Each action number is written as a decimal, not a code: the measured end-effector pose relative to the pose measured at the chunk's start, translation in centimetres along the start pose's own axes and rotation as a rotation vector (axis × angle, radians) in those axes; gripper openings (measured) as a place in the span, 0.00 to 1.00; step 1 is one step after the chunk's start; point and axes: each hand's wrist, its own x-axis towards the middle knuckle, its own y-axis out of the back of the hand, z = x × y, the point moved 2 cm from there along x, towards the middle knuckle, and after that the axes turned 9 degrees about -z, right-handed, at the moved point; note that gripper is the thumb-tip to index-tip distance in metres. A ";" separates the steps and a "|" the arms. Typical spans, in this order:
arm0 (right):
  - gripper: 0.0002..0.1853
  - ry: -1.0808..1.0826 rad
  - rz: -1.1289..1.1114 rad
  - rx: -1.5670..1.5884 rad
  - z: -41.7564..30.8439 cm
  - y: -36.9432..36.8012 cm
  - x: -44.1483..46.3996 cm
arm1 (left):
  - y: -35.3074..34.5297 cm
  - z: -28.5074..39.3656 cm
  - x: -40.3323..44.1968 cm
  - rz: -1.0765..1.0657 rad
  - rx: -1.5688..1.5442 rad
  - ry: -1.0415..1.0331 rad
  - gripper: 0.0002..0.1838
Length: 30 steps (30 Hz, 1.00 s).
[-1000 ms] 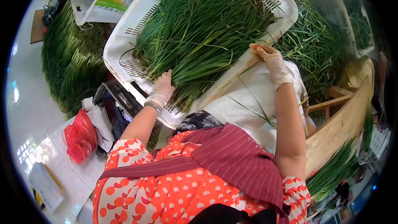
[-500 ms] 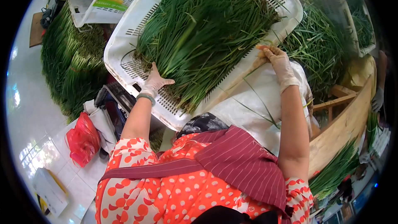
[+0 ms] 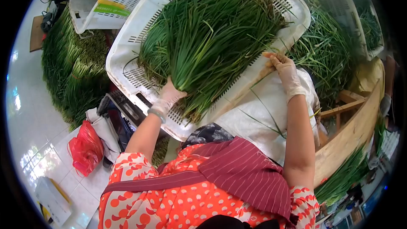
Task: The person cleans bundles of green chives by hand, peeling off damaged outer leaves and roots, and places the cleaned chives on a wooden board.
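My left hand [image 3: 170,94], in a thin clear glove with a bangle at the wrist, is closed around the base of a bunch of chives [image 3: 190,61]. The leaves fan upward over the heap of chives [image 3: 246,29] in the white slotted crate [image 3: 117,57]. Beside the crate's right edge, my right hand [image 3: 284,68] is gloved too, its thumb and fingers pinched together. A small orange-brown bit shows at those fingertips; I cannot make out what it is. Below that hand, a few loose leaves lie across a white sack [image 3: 258,114].
Stacked chives [image 3: 74,68] stand on the tiled floor at left, near white crates [image 3: 95,0] and a red plastic bag [image 3: 86,148]. Loose leaves [image 3: 326,46] are piled at right, above a wooden board [image 3: 347,140]. Another person's arm [image 3: 389,76] shows at the far right.
My left hand has gone from spread fingers at the chives' edge to a closed grip on a bunch, shifting slightly right and down. My right hand stays pinched, slightly lower.
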 end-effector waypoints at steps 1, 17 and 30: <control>0.09 -0.011 0.016 -0.022 -0.1 0.0 -0.1 | -0.2 1.5 -0.9 -0.079 0.030 0.009 0.54; 0.10 -0.026 0.020 -0.001 -0.3 -0.4 -1.1 | 0.9 -0.7 1.2 0.045 -0.047 -0.266 0.39; 0.44 -0.340 -0.539 -0.037 -2.6 -17.9 -2.3 | 8.5 4.0 -4.8 -0.657 -1.035 -0.104 0.18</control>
